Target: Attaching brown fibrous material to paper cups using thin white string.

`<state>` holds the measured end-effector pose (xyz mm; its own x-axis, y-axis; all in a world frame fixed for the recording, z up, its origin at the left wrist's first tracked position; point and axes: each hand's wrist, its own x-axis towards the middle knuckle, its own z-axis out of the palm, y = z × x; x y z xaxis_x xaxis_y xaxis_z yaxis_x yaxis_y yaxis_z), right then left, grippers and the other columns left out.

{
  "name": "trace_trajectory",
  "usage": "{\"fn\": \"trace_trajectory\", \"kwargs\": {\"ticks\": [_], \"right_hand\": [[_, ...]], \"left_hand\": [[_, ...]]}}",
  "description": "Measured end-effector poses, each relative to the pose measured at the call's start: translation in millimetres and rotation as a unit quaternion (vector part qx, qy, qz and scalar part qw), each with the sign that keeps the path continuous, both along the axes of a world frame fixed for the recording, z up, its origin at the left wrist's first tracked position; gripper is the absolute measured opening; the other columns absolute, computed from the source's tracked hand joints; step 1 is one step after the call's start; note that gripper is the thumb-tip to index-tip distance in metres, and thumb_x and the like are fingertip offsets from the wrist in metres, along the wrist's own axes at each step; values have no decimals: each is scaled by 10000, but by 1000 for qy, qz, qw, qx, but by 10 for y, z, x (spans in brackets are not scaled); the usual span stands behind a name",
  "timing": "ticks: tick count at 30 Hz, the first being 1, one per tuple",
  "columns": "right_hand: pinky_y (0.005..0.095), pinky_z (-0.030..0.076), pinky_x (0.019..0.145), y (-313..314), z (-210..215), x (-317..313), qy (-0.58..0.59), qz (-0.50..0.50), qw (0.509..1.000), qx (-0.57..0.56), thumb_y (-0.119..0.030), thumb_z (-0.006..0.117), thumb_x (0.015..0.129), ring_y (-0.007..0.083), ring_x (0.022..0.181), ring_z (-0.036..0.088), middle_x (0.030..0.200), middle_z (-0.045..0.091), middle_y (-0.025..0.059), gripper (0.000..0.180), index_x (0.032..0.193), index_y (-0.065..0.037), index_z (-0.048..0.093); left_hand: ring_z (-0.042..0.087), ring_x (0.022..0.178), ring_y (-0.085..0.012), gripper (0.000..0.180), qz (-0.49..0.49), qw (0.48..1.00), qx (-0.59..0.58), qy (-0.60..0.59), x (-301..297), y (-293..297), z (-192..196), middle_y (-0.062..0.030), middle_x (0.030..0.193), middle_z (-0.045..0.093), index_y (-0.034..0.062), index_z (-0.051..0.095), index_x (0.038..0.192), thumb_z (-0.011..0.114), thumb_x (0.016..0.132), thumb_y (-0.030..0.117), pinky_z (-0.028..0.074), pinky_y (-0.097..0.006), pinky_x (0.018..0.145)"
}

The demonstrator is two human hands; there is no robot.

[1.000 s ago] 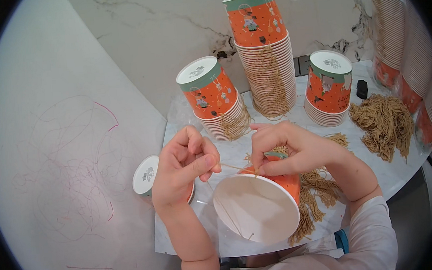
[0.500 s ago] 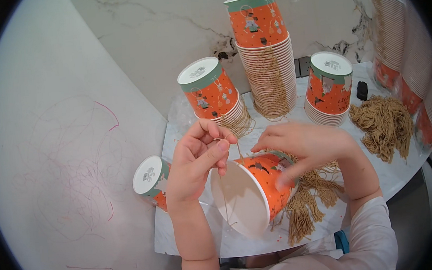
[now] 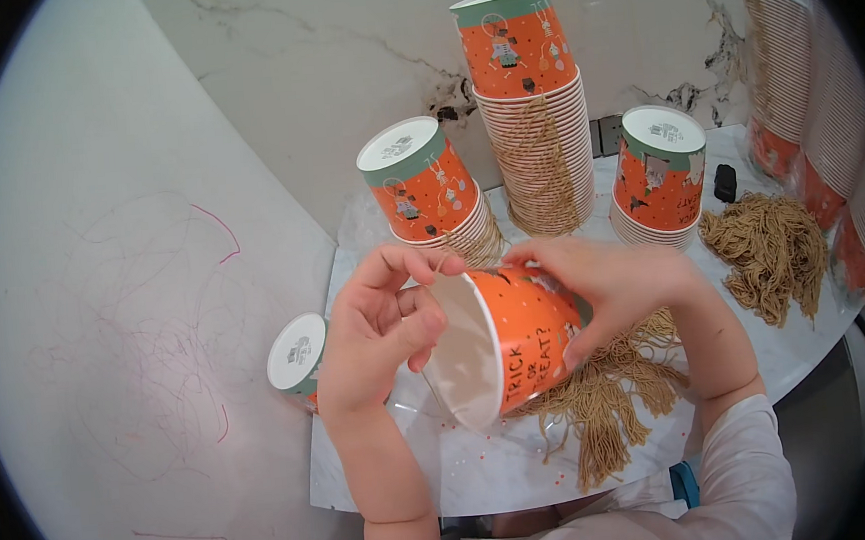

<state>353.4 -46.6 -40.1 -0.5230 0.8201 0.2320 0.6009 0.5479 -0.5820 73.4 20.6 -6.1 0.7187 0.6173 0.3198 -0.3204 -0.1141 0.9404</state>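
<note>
While the left hand (image 3: 379, 332) pinches a cord (image 3: 433, 388), the right hand's (image 3: 622, 285) spread fingers apparently steady the bucket (image 3: 532, 335) between them.

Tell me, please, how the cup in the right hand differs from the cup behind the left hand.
The held cup shows its open mouth; the other cup shows its closed white base. The held cup is gripped in the right hand; the other cup is partly hidden behind the left hand. Both are orange with a green band by the base.
</note>
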Motion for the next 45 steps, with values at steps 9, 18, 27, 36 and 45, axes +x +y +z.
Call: {"fn": "trace_trajectory", "kwargs": {"ticks": [9, 18, 27, 36, 45], "right_hand": [[394, 402, 1127, -68, 167, 45, 68, -127, 975, 169, -260, 930, 617, 291, 1328, 495, 1402, 496, 159, 1014, 1445, -2, 407], [454, 399, 1121, -63, 214, -106, 108, -146, 926, 331, -209, 848, 697, 366, 1388, 436, 1485, 447, 190, 845, 1424, -45, 451], [373, 521, 923, 44, 90, 7, 366, -267, 877, 158, -263, 747, 934, 224, 1150, 615, 1246, 614, 89, 636, 1446, -60, 428], [484, 442, 1068, 17, -4, -231, 708, -59, 697, -96, -529, 654, 972, 196, 1212, 583, 1301, 630, 18, 543, 1356, -157, 557], [394, 440, 1067, 358, 209, -314, 625, -192, 742, 148, -169, 808, 879, 180, 1274, 512, 1425, 477, 65, 864, 1541, -107, 257]], "left_hand": [[449, 678, -5, 605, 279, 948, 139, 71, 202, -133, -16, -33, 1164, 578, 52, 537, 1224, 877, 726, 4, 407, -146, 591], [564, 722, 0, 551, 200, 976, 58, 57, 157, -37, -27, -37, 980, 659, -77, 484, 1407, 724, 917, 0, 422, -167, 610], [559, 767, -32, 221, 314, 917, 205, -134, 305, -20, -123, -18, 1004, 658, -17, 576, 1128, 706, 958, 38, 460, -194, 676], [673, 730, -270, 211, 294, 829, 464, 103, 390, 60, -284, -100, 873, 655, 66, 620, 1013, 739, 839, 74, 525, -350, 628], [623, 1121, -380, 593, 196, 813, 508, 206, 6, 151, -247, -213, 1139, 645, 24, 549, 1279, 822, 812, 267, 497, -452, 961]]}}
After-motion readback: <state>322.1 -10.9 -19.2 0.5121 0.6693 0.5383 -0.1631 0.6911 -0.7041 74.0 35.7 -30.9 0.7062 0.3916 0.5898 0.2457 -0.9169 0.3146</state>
